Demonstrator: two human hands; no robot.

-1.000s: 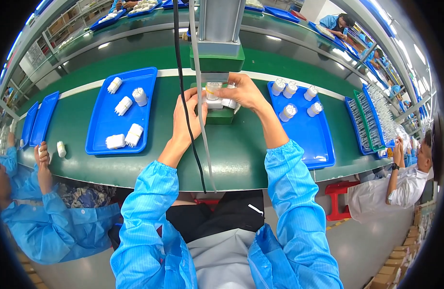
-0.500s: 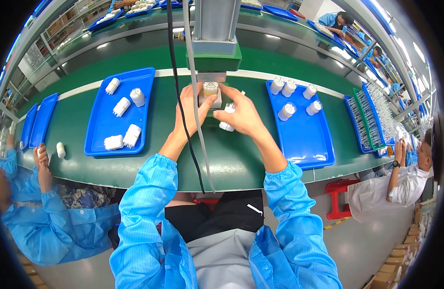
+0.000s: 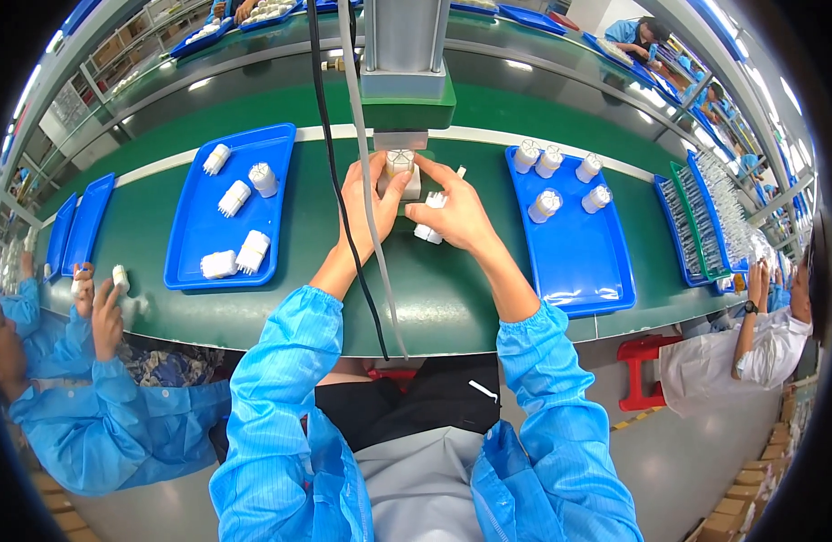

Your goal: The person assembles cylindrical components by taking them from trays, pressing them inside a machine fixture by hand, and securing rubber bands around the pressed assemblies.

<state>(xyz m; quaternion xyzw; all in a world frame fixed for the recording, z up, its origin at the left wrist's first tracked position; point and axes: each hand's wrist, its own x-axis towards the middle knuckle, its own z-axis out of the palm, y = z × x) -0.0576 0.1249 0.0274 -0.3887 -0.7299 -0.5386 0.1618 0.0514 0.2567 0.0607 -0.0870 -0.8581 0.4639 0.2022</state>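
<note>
Under the grey press head (image 3: 400, 140), a white cylindrical part (image 3: 399, 162) with a spoked top sits upright on a pale block fixture (image 3: 412, 187). My left hand (image 3: 371, 197) has its fingers and thumb closed around the left side of that part. From the other side, my right hand (image 3: 456, 213) reaches its index finger toward the same part. Its thumb and lower fingers hold a second white cylinder with prongs (image 3: 430, 219), tilted just above the table. A small white piece (image 3: 461, 172) shows behind the right hand, partly hidden.
A blue tray (image 3: 188, 267) on the left holds several pronged white cylinders; another blue tray (image 3: 583, 262) on the right holds several upright ones. A black cable (image 3: 342, 203) and a grey hose (image 3: 369, 221) hang before my left hand. At left, a co-worker's hand (image 3: 106, 312) reaches toward a white cylinder (image 3: 120, 278).
My hands stay nearly in place around the part; the whole view has shifted slightly. The co-worker at left has raised a hand to the white cylinder on the table.
</note>
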